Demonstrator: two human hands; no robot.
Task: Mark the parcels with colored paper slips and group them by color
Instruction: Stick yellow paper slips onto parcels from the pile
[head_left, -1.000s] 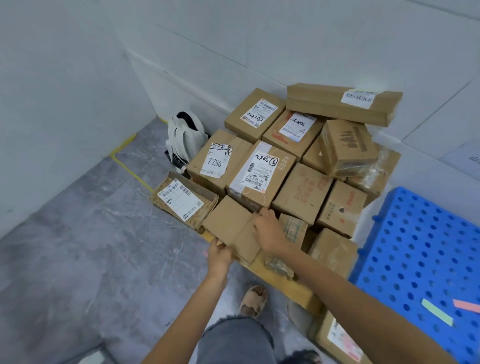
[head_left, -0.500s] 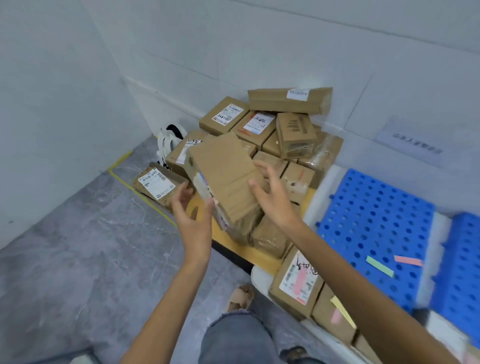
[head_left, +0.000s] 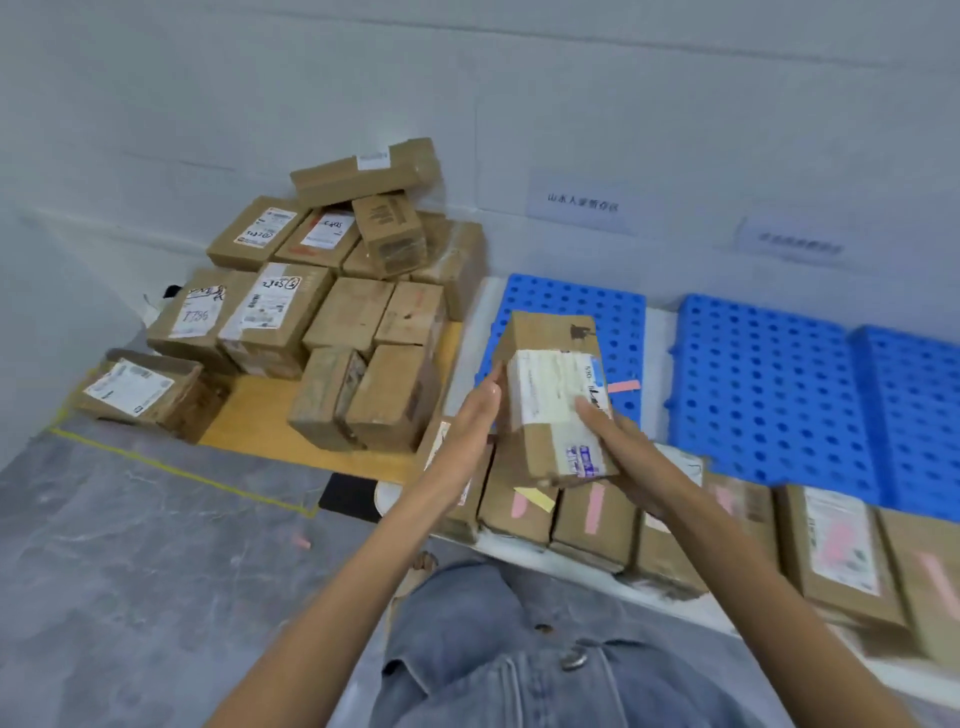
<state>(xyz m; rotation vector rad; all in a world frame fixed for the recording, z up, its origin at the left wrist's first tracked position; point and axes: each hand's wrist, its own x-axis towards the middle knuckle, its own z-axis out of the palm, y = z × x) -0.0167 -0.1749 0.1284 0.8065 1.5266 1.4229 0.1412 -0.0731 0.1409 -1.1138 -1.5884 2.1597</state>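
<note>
A grey floor (head_left: 130, 545) lies at the left under a white wall (head_left: 519, 78), with a pile of brown boxes (head_left: 332, 312) in the corner. In the middle the parcel (head_left: 550, 395), brown cardboard with a white label, is in the air above a row of pink-slipped boxes (head_left: 592, 519). The left hand (head_left: 467, 431) presses flat on its side, fingers straight; the right hand (head_left: 618, 452) has its grip clasped around it. At the right lie blue pallets (head_left: 753, 389).

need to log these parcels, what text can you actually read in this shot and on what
"山水人家暂存区": left wall sign
"7786", handwritten, first character unsure: label on a stacked parcel
right wall sign: blurred, unreadable
held parcel label and other shipping labels: too blurred
</note>
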